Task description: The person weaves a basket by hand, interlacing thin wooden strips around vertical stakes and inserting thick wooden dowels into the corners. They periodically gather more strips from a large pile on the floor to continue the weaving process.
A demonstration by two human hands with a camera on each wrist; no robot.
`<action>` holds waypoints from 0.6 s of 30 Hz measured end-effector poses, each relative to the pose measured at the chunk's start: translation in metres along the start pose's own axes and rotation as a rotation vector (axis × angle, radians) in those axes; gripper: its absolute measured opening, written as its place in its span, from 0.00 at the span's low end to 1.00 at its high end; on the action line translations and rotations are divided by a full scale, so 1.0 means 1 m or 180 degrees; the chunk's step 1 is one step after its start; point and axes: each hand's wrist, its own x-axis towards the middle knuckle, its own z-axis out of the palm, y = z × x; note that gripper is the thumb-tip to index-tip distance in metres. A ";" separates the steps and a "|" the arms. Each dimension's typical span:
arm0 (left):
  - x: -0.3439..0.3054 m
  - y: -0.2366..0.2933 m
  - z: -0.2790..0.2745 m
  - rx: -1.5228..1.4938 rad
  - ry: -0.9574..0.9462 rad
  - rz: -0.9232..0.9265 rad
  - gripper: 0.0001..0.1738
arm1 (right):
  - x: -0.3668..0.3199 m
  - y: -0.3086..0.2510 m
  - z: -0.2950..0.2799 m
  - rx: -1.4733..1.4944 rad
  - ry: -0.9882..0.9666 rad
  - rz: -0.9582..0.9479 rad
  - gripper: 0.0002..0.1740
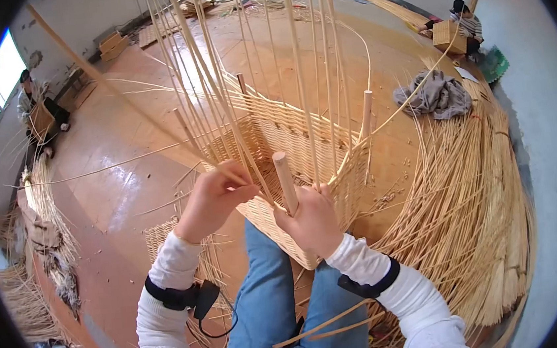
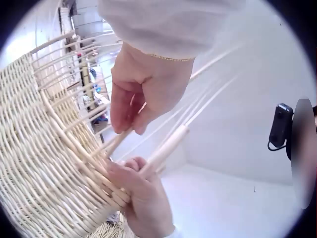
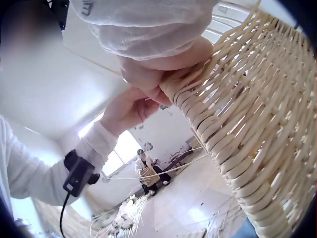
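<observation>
A half-woven wicker basket (image 1: 298, 132) leans over the person's lap, its long upright stakes (image 1: 299, 73) rising above the weave. My left hand (image 1: 217, 196) pinches a thick willow rod (image 1: 108, 83) close to the rim; the rod runs up to the upper left. In the left wrist view, the pinched fingers (image 2: 121, 116) sit just above the woven edge. My right hand (image 1: 312, 221) grips the near corner of the rim, its thumb against a round wooden corner post (image 1: 284, 177). The right wrist view shows the wrapped corner edge (image 3: 213, 139) below that hand.
A large heap of willow rods (image 1: 453, 205) lies to the right, with a grey cloth (image 1: 434, 94) on it. Two other people sit with baskets at far left and far right. A small woven panel (image 1: 160, 241) and loose rods lie by the left knee.
</observation>
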 end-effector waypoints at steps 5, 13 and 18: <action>-0.006 0.037 0.028 0.0812 -0.0116 -0.0550 0.24 | -0.006 0.001 0.026 -0.0431 0.0397 -0.0199 0.07; -0.011 0.033 0.060 -0.0212 0.0073 -0.0923 0.26 | -0.021 -0.007 0.033 -0.0856 0.0770 -0.0398 0.09; -0.010 -0.002 0.043 -0.0497 0.0140 -0.0097 0.16 | -0.030 -0.015 0.006 -0.0326 0.0854 -0.0632 0.11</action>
